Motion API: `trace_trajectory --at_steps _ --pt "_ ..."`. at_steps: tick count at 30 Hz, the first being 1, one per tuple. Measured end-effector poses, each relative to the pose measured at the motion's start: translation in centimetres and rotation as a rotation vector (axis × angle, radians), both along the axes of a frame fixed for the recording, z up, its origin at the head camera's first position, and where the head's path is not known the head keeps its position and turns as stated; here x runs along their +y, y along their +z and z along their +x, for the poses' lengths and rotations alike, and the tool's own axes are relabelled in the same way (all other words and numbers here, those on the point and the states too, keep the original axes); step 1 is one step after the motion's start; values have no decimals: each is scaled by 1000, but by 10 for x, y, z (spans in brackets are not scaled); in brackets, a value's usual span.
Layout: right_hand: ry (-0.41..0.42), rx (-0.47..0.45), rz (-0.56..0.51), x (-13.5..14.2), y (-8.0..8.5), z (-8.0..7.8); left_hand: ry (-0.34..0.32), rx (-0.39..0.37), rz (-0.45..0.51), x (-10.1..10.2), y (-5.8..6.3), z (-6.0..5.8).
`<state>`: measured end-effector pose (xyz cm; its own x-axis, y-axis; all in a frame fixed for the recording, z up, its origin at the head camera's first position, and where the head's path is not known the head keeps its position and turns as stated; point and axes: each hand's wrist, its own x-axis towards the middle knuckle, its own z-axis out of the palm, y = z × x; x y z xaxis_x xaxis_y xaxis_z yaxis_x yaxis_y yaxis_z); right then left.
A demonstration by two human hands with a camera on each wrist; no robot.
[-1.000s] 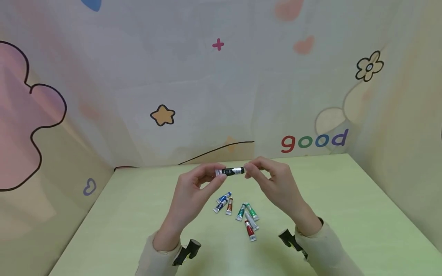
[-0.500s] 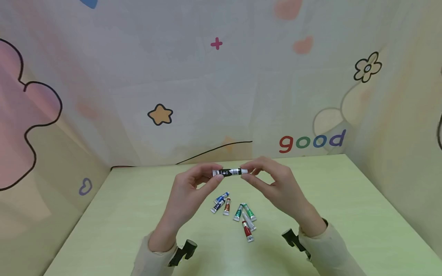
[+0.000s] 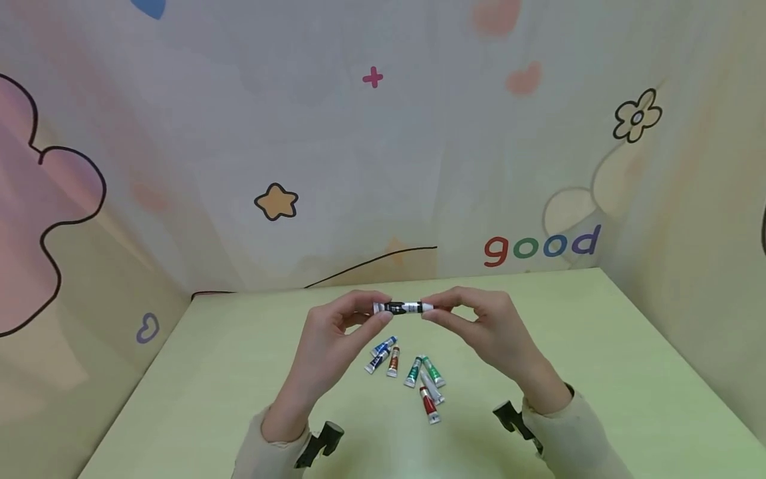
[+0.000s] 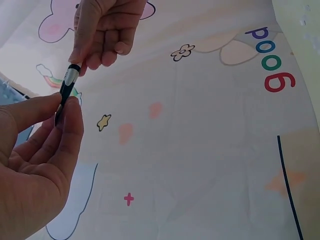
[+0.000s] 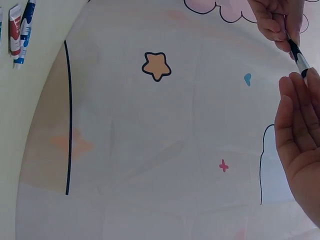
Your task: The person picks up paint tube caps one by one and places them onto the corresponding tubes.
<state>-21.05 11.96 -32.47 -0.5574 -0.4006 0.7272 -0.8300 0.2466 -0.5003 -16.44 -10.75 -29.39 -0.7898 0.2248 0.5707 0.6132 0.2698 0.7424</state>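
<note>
A small black-and-silver paint tube (image 3: 403, 307) is held level above the table, between both hands. My left hand (image 3: 335, 339) pinches its flat crimped end between thumb and fingers. At the other end, the thumb and forefinger of my right hand (image 3: 493, 332) pinch the white cap (image 3: 427, 307). In the left wrist view the tube (image 4: 69, 82) runs slantwise from the left fingers up to the right ones. The right wrist view shows the tube (image 5: 298, 57) too, its cap hidden by the right fingers.
Below the hands, several paint tubes lie on the pale green table (image 3: 239, 386). Blue tubes (image 3: 381, 352) and a brown tube (image 3: 393, 361) form one group. Green tubes (image 3: 432, 371), a silvery white tube (image 3: 432, 387) and a red tube (image 3: 429, 404) form another. A printed cloth (image 3: 335, 153) stands behind.
A second ago the right fingers covered the tube's cap end; they shifted their hold, and the white cap now shows between them. Both hands and the tube sit slightly lower in the head view.
</note>
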Motion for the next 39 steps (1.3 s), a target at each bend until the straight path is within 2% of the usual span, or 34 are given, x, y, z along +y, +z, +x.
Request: trace_trajectory --at_steps 7,13,18,22,25,29,36,39 --pt "-42 -89 36 0 -3 -5 32 -13 -12 4 1 -1" --pt "10 -115 63 -3 -3 -6 34 21 -10 3 -3 -4" --pt "50 -189 56 -4 -5 -9 25 60 -9 -1 -19 -18" --pt "13 -197 67 -7 -4 -15 23 83 -11 -4 -28 -28" --pt "-16 -186 72 -10 0 -20 30 90 -12 -5 -29 -34" --pt "-58 -206 59 -14 4 -26 61 61 -6 -6 -27 -44" --pt "-130 -298 -61 -23 9 -38 95 13 66 -7 -23 -62" --pt "-163 -311 -129 -27 13 -36 100 -27 120 -6 -22 -66"
